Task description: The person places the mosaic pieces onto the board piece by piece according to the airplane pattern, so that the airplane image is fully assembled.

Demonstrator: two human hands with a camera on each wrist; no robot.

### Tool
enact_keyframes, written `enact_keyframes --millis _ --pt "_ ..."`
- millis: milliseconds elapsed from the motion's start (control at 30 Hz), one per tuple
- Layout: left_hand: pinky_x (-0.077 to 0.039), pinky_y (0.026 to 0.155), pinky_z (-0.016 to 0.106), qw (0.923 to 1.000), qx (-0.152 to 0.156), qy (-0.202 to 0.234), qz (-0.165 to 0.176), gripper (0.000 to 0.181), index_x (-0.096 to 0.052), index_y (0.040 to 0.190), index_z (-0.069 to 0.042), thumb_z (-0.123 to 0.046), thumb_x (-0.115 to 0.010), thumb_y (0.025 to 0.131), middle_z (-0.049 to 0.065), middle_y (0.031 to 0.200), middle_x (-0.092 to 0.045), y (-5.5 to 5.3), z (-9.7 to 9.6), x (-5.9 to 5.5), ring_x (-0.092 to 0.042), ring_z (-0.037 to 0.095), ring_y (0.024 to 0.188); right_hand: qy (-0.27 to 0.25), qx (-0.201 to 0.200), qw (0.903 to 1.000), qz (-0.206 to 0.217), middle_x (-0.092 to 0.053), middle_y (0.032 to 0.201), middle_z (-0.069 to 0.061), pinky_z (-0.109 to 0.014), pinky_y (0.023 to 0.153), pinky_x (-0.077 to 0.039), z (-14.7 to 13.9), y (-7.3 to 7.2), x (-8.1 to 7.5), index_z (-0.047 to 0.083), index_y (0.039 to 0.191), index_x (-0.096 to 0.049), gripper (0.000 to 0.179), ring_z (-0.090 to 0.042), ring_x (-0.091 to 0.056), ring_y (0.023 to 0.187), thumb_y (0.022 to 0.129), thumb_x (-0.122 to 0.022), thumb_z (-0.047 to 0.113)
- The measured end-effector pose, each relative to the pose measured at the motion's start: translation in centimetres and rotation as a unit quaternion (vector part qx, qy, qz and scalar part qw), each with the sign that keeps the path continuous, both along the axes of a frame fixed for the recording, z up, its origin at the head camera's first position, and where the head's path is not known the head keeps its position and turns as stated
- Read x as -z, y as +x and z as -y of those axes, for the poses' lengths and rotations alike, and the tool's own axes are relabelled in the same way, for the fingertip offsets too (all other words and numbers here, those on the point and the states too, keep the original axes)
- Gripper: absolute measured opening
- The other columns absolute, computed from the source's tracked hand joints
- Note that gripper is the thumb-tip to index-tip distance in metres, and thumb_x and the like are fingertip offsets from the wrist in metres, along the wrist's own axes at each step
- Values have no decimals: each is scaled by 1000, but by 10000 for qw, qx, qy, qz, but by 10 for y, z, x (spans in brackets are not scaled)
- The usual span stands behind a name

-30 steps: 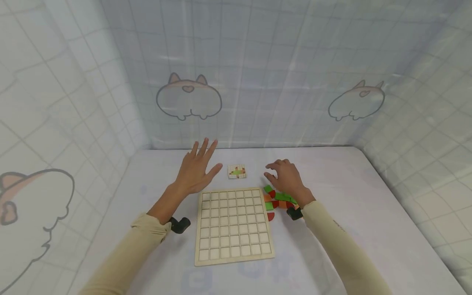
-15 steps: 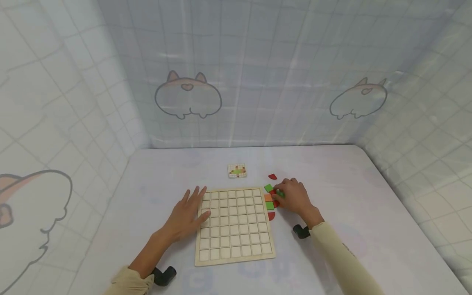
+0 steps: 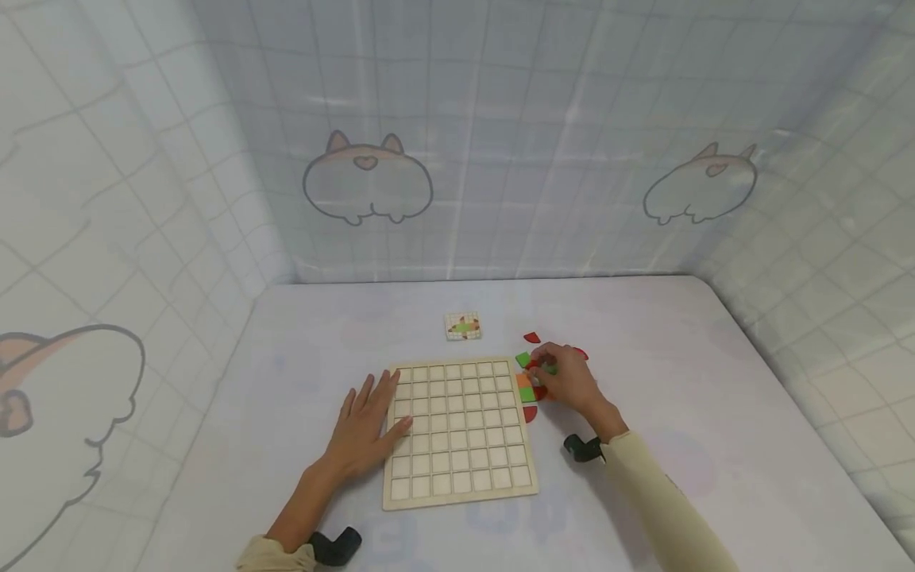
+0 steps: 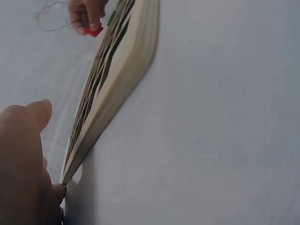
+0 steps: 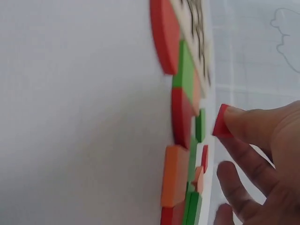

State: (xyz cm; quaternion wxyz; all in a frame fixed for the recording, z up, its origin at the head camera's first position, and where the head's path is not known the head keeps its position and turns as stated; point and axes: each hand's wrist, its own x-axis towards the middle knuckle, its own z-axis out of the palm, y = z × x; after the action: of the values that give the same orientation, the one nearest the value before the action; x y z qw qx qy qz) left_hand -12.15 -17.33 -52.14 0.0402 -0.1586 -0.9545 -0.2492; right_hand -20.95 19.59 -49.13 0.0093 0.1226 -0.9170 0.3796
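A wooden grid board (image 3: 461, 427) with square cells lies in front of me. My left hand (image 3: 362, 429) rests at its left edge, fingers spread, the thumb reaching over the outer cells. On the board's right my right hand (image 3: 572, 381) is over a group of colored tiles. Its thumb and a finger pinch a red block (image 5: 221, 119), seen in the right wrist view. Below that hand lie a green tile (image 5: 183, 65), a rounded red tile (image 5: 181, 116) and an orange tile (image 5: 174, 176). The hand hides part of the group in the head view.
A small pattern card (image 3: 463, 326) lies beyond the board. One red tile (image 3: 532, 338) sits apart behind the group, with another (image 3: 581, 353) behind the right hand. Patterned cloth walls (image 3: 515, 143) stand around the white table (image 3: 686, 492).
My left hand has come down and back to the board's left edge. My right hand has moved in over the tiles and taken a red block. Red tiles now lie apart behind the group.
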Motion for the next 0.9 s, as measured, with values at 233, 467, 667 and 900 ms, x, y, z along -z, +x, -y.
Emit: enact_keyframes --millis 233,467,667,900 --pt "-6 114 58 9998 -120 4 -144 80 -23 157 -10 -54 -51 96 14 160 -25 1 2 6 -13 37 147 -671 -487 9965 -144 -67 101 0 -31 74 -55 10 10 5 7 109 -70 20 -19 -63 87 91 -69 0" --pt "-6 115 57 9996 -106 -76 -232 84 -25 157 -12 -56 -56 92 12 160 -23 -3 0 13 -11 36 148 -722 -605 9955 99 -69 100 2 -29 76 -56 21 17 5 7 108 -73 21 -12 -66 84 88 -73 2" --pt "-8 115 57 9990 -123 -158 -407 84 -28 156 -10 -52 -60 90 13 159 -26 -2 -1 12 -14 37 147 -602 -724 9950 335 -69 100 4 -27 77 -56 28 18 3 12 104 -76 17 -10 -67 86 88 -74 6" --pt "-9 115 58 9988 -138 -234 -409 84 -30 155 -10 -53 -60 90 14 159 -26 -1 -1 13 -15 37 147 -200 -1284 9914 162 -68 93 8 -31 80 -54 33 17 0 14 95 -77 20 -12 -62 89 89 -69 -3"
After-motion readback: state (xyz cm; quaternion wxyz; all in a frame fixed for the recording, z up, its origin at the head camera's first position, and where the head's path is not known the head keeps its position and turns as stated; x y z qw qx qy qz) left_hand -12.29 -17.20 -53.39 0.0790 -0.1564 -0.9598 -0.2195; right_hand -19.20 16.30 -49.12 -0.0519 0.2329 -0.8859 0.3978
